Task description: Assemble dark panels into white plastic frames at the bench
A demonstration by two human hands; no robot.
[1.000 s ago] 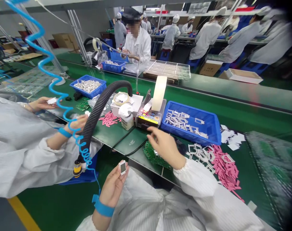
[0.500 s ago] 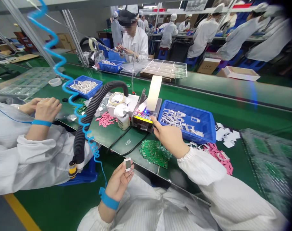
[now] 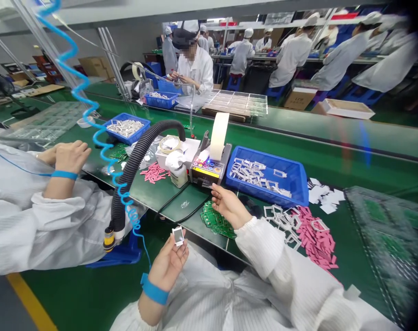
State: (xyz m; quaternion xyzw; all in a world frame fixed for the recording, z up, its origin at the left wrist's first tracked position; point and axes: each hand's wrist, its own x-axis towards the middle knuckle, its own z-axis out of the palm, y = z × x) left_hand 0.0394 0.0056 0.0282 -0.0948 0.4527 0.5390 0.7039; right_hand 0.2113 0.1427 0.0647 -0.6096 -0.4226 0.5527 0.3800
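Observation:
My left hand (image 3: 168, 263) is low in front of my lap, its fingertips closed on a small white square frame part (image 3: 177, 236) with a dark centre. A blue wrist strap (image 3: 153, 289) circles that wrist. Over the table edge, my right hand (image 3: 228, 206) hovers above a pile of green circuit boards (image 3: 214, 221), just in front of the label dispenser (image 3: 209, 168) with its white roll (image 3: 219, 136). Its thumb and forefinger are pinched together; what they hold is too small to make out.
A blue bin (image 3: 300, 184) of white frames stands right of the dispenser, with loose white frames (image 3: 285, 217) and pink strips (image 3: 315, 239) beside it. A black corrugated hose (image 3: 137, 158), coiled blue cable (image 3: 104, 138) and a co-worker's hands (image 3: 68, 156) are at left.
My right hand reached to the label dispenser, then drew back toward me with its fingers pinched. My left hand kept hold of the white frame part, nearly still.

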